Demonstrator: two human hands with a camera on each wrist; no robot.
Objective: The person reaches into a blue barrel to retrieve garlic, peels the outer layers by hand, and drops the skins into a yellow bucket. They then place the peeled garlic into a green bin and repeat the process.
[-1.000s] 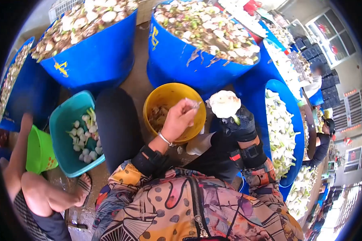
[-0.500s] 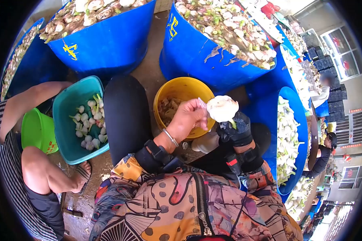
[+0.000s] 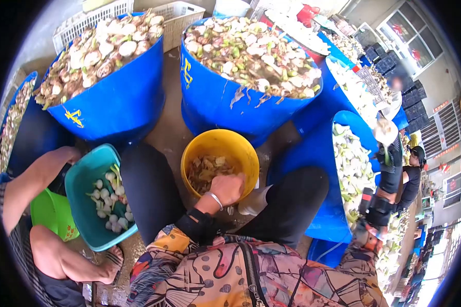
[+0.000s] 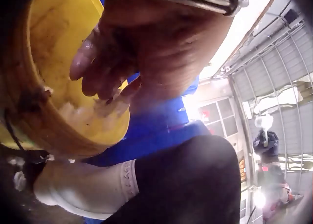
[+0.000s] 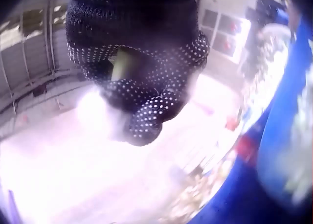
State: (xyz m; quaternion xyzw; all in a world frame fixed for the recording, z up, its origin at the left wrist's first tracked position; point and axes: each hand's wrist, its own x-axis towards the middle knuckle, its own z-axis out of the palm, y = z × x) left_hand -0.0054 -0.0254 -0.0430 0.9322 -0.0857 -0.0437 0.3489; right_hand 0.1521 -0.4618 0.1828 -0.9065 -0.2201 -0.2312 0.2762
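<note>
The right hand (image 3: 391,153), in a black knitted glove with white grip dots, is raised out to the person's right, above the long blue tub of white bulbs (image 3: 312,153). It holds a round white bulb with a short green stalk (image 3: 385,131); in the right wrist view the gloved fingers (image 5: 146,116) are curled tight round the pale green stalk, and the bulb's body is lost in glare.

The bare left hand (image 3: 227,188), with a metal bangle (image 3: 214,199) at its wrist, hangs over the near rim of the round yellow plastic bucket (image 3: 216,137), which is partly filled with brownish peelings (image 3: 205,169). Its fingers (image 4: 98,82) curl downward just above pale scraps; I cannot tell whether they pinch a scrap or hold nothing.

The bulb looks light and firm; its stripped surface seems smooth and probably slick, and its outer layers would likely flake or bruise under a hard squeeze. The stalk gives a sure handle, though a cupped palm round the body would steady it better.

Beyond the bucket stands a large blue plastic tub heaped with trimmings (image 3: 118,107), with a second heaped blue tub (image 3: 215,102) beside it. To the left sits a teal plastic basin (image 3: 79,204) holding small white bulbs (image 3: 106,192); a green plastic bucket (image 3: 48,215) stands just beside it, and another person's bare arm (image 3: 33,179) reaches toward the basin's rim.
</note>
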